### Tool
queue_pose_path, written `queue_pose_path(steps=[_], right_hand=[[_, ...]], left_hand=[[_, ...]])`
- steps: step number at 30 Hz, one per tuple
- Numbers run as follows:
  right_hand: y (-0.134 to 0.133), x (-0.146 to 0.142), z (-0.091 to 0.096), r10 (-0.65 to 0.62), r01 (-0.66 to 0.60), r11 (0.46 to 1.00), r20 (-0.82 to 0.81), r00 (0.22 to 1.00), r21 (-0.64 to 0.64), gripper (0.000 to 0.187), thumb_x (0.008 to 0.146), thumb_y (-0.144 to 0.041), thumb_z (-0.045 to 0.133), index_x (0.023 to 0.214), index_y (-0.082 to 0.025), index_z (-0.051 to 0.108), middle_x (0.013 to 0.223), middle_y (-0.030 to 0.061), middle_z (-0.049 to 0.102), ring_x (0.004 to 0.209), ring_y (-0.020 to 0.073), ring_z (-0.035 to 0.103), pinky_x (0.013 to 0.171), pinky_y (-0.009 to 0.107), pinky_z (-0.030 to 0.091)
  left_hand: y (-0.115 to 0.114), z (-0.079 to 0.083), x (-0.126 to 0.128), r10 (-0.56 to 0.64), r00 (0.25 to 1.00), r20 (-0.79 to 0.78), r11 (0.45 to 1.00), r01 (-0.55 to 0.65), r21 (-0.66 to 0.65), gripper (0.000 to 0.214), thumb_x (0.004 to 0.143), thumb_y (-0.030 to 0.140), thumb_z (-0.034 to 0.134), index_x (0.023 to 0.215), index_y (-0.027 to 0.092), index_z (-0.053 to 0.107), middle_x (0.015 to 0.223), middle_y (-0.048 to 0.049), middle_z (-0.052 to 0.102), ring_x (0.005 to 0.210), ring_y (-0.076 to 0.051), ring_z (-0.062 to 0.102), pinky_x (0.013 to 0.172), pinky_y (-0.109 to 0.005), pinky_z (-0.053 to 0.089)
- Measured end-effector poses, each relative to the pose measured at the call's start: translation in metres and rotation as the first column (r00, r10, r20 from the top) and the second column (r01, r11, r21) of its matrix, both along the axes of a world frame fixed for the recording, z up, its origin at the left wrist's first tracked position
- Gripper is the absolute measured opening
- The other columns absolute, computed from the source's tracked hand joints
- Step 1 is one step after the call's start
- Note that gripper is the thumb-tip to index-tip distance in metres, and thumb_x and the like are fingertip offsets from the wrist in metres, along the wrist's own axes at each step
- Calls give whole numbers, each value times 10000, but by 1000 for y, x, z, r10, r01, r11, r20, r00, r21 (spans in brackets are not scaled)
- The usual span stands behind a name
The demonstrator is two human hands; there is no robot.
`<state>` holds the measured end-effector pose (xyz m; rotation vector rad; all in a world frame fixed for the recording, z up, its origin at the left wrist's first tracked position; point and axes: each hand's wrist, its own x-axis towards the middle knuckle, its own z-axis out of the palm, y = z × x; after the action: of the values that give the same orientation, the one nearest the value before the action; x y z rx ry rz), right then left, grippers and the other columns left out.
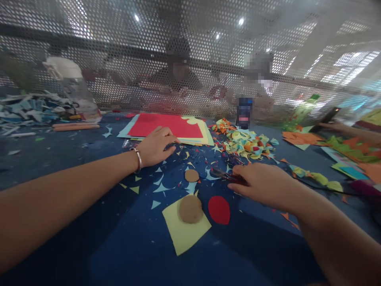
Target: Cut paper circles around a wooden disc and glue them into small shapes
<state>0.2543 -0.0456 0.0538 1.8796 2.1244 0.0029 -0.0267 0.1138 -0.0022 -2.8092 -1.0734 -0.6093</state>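
My left hand (156, 147), with a silver bangle at its wrist, lies with fingers apart at the front edge of a stack of coloured sheets, a red sheet (166, 125) on top. My right hand (253, 180) is closed around the handles of a pair of scissors (222, 173), whose blades point left over the scraps. Between and below my hands are a small brown disc (191, 175), a larger brown disc (190, 209) lying on a pale yellow square (181, 240), and a red petal-shaped piece (219, 209).
Several cut scraps (162, 187) litter the blue table. Beyond my right hand is a heap of colourful pieces (247, 143) beside a dark can (245, 113). A clear bottle (77, 93) and pencils (76, 127) are at the left. Behind a perforated screen (125, 71) people sit.
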Motion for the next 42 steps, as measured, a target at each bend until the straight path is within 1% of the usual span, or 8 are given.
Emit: queue_pose_path(steps=[4, 12, 17, 26, 31, 34, 37, 42], right_hand=[[0, 0, -1, 7, -7, 1000, -6, 1000, 6, 295, 929, -482, 496, 844, -220, 599, 833, 76, 725, 762, 277, 687, 543, 291, 247], [0, 1, -3, 14, -14, 1000, -7, 1000, 11, 285, 932, -471, 490, 847, -221, 596, 839, 74, 723, 760, 273, 683, 554, 293, 257], [-1, 0, -2, 18, -18, 1000, -12, 1000, 3, 292, 938, -473, 482, 847, -221, 596, 838, 74, 718, 754, 269, 680, 556, 293, 259], [-1, -3, -1, 9, -9, 1000, 0, 1000, -2, 282, 936, -463, 490, 867, -215, 605, 821, 74, 712, 747, 262, 680, 558, 291, 267], [0, -2, -2, 22, -22, 1000, -10, 1000, 10, 289, 933, -472, 494, 861, -215, 606, 824, 74, 713, 761, 269, 685, 559, 293, 261], [0, -2, -2, 19, -19, 1000, -5, 1000, 2, 289, 936, -471, 493, 861, -216, 604, 823, 72, 714, 755, 265, 683, 558, 292, 260], [0, -2, -2, 8, -8, 1000, 2, 1000, 3, 276, 936, -464, 500, 865, -217, 602, 829, 72, 714, 746, 256, 677, 561, 290, 266], [0, -4, -1, -4, 4, 1000, 0, 1000, -14, 282, 936, -467, 495, 855, -214, 587, 827, 73, 706, 749, 260, 672, 561, 294, 262]], left_hand=[[2, -4, 1, 29, 999, -32, 998, -30, -50, 390, 942, 362, 472, 1185, 175, 714, 1060, -114, 582, 1012, -273, 539, 984, -441, 413], [6, -7, 2, 20, 1000, -20, 998, -21, -55, 401, 946, 358, 470, 1225, 179, 696, 1053, -112, 576, 1024, -270, 536, 988, -434, 410], [5, -8, 3, 17, 1000, -24, 998, -18, -61, 398, 962, 362, 441, 1232, 226, 701, 1066, -100, 567, 1032, -264, 535, 995, -433, 403], [8, -11, 5, 25, 999, -35, 998, -28, -64, 415, 968, 353, 426, 1284, 229, 666, 1069, -98, 557, 1037, -259, 541, 989, -426, 404], [5, -9, 7, 34, 998, -52, 998, -37, -53, 414, 964, 329, 431, 1299, 218, 648, 1064, -100, 552, 1045, -262, 538, 996, -418, 408], [3, -3, 16, 39, 996, -76, 998, -43, -52, 416, 956, 317, 442, 1284, 195, 667, 1077, -113, 543, 1076, -266, 538, 1006, -403, 407], [4, 5, 31, 34, 993, -113, 998, -40, -55, 393, 944, 323, 469, 1236, 216, 708, 1091, -108, 546, 1093, -267, 542, 994, -386, 416], [8, 13, 54, 47, 988, -145, 997, -55, -54, 374, 943, 325, 474, 1198, 253, 738, 1055, -92, 561, 1038, -258, 581, 875, -363, 466]])
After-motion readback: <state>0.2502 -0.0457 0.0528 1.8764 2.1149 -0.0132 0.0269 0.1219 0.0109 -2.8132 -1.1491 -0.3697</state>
